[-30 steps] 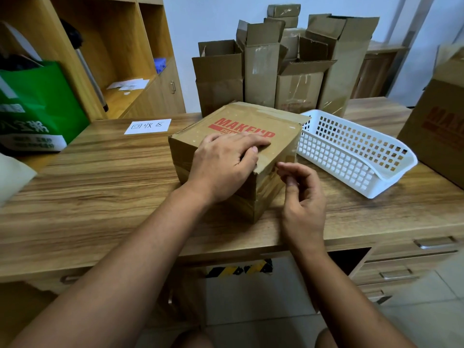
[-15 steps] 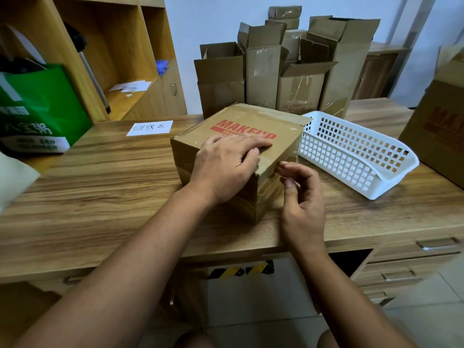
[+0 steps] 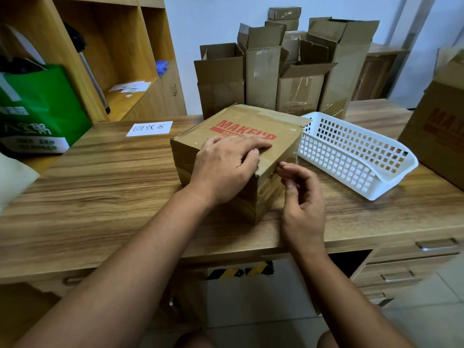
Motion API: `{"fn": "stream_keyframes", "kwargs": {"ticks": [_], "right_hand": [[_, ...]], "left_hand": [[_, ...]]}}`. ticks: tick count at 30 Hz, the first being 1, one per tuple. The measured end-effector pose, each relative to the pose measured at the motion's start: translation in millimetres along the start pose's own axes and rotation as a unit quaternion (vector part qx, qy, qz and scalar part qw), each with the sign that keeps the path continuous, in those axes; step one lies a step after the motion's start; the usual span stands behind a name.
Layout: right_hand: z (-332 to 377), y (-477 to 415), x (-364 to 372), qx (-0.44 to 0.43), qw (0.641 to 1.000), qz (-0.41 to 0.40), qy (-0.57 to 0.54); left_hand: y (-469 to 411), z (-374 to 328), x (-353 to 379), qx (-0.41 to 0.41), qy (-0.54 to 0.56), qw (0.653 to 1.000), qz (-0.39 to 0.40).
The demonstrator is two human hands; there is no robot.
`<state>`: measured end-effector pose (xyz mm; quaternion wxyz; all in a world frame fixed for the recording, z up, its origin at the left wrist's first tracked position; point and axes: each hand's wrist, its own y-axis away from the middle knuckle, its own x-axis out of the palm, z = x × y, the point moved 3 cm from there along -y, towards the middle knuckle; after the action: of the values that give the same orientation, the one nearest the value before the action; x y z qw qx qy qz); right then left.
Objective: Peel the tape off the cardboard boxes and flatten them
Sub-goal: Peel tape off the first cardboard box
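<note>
Your left hand (image 3: 223,169) stayed flat on the box (image 3: 241,121). Your right hand (image 3: 303,204) rose to its top edge, fingers curled; whether it gripped tape (image 3: 270,183), I cannot tell. Peeling had barely begun.

2 hands (image 3: 226,169) (image 3: 302,204), 2 red-print boxes (image 3: 238,116) (image 3: 439,136), 4 open boxes (image 3: 218,81) (image 3: 261,71) (image 3: 300,91) (image 3: 344,66) — more behind, no. unclear, 1 basket (image 3: 334,159), 1 bag (image 3: 42,106)

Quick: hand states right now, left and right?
Left hand: open, pressing flat on the box top.
Right hand: curled at box edge; grip cannot be told.
</note>
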<state>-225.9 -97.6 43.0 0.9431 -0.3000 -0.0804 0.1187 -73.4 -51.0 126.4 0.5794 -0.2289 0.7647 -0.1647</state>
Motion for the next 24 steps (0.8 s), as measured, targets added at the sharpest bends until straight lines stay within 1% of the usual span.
{"fn": "stream_keyframes", "kwargs": {"ticks": [5, 9, 13, 17, 24], "right_hand": [[-2.0, 0.6, -2.0, -0.006, 1.0, -0.001, 0.013], [-3.4, -0.8, -3.2, 0.005, 1.0, -0.007, 0.012], [0.5, 2.3, 0.4, -0.026, 0.998, 0.019, 0.049], [-0.1, 1.2, -0.3, 0.013, 1.0, -0.014, 0.0], [4.3, 1.5, -0.4, 0.007, 1.0, -0.001, 0.026]], "left_hand": [[0.1, -0.2, 1.1, 0.002, 0.0, 1.0, -0.002], [-0.1, 0.2, 0.7, 0.0, -0.002, 1.0, 0.001], [-0.3, -0.2, 0.2, -0.001, 0.0, 1.0, 0.002], [-0.2, 0.1, 0.1, -0.005, 0.0, 1.0, 0.007], [-0.5, 0.7, 0.4, -0.008, -0.003, 1.0, 0.009]]}}
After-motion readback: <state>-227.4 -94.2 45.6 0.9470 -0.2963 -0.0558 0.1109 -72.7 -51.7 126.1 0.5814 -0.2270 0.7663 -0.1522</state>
